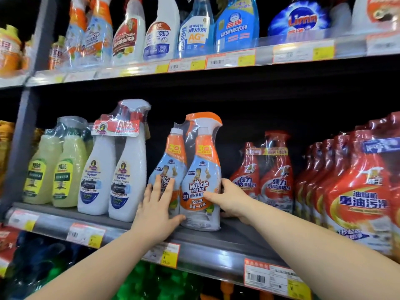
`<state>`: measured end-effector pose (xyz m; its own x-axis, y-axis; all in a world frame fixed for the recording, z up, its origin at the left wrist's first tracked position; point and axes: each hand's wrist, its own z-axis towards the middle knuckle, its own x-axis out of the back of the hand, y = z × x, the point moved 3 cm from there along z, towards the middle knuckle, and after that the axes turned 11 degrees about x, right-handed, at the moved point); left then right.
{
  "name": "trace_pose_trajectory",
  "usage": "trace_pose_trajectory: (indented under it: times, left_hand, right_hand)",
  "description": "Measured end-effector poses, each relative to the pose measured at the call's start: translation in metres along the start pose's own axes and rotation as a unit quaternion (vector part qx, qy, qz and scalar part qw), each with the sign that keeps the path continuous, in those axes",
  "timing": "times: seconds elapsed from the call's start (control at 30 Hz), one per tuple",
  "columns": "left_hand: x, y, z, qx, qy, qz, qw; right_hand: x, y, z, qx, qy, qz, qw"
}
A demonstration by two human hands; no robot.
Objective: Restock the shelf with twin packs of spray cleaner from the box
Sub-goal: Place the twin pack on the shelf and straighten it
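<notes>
Orange-and-blue shrink-wrapped twin pack upright on grey shelf; left grip flat on front, right grip clasps side.

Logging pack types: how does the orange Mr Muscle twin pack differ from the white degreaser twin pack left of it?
The Mr Muscle twin pack is orange and blue; the white degreaser twin pack is white with a red band. The left hand presses the Mr Muscle twin pack's front and the right hand grips its side; the white degreaser twin pack is untouched. Both stand upright on one shelf, film-wrapped.
</notes>
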<state>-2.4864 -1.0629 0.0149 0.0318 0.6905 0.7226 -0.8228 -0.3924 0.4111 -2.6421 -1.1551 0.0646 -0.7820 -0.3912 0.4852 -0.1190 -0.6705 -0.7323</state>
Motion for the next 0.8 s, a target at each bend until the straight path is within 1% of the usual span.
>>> trace_pose_trajectory:
  times: [0.1,0.2,0.3,0.33,0.37,0.43,0.47,0.5,0.53,0.67,0.8]
  left_hand:
    - [0.002,0.002,-0.003,0.003,0.009,0.017,1.0]
    - [0.007,0.004,-0.007,0.013,-0.003,0.04,0.999]
    - [0.016,0.008,-0.017,0.024,-0.023,0.076,0.997]
    - [0.02,0.01,-0.022,0.025,-0.024,0.085,0.996]
    - [0.024,0.012,-0.027,0.026,-0.022,0.093,0.995]
    - [0.035,0.013,-0.042,0.03,-0.009,0.119,0.992]
    - [0.041,0.011,-0.051,0.03,0.002,0.138,0.99]
    - [0.046,0.007,-0.061,0.027,0.012,0.157,0.987]
    - [0.052,0.004,-0.069,0.019,0.02,0.176,0.984]
    - [0.074,-0.026,-0.114,0.036,0.017,0.262,0.964]
    - [0.095,-0.07,-0.148,0.079,-0.015,0.322,0.943]
  right_hand:
    - [0.001,-0.003,-0.004,0.016,-0.004,-0.039,0.999]
    - [0.006,-0.012,-0.015,0.044,-0.033,-0.151,0.987]
    - [0.015,-0.025,-0.032,0.085,-0.051,-0.261,0.96]
    - [0.018,-0.03,-0.039,0.106,-0.049,-0.313,0.943]
    - [0.019,-0.035,-0.045,0.131,-0.047,-0.375,0.917]
    - [0.018,-0.043,-0.058,0.186,-0.046,-0.487,0.852]
    - [0.013,-0.047,-0.064,0.209,-0.051,-0.517,0.828]
    - [0.007,-0.05,-0.071,0.227,-0.058,-0.529,0.816]
    - [0.001,-0.053,-0.078,0.24,-0.068,-0.53,0.81]
    - [-0.041,-0.06,-0.113,0.302,-0.112,-0.496,0.806]
    - [-0.087,-0.062,-0.136,0.324,-0.156,-0.468,0.807]
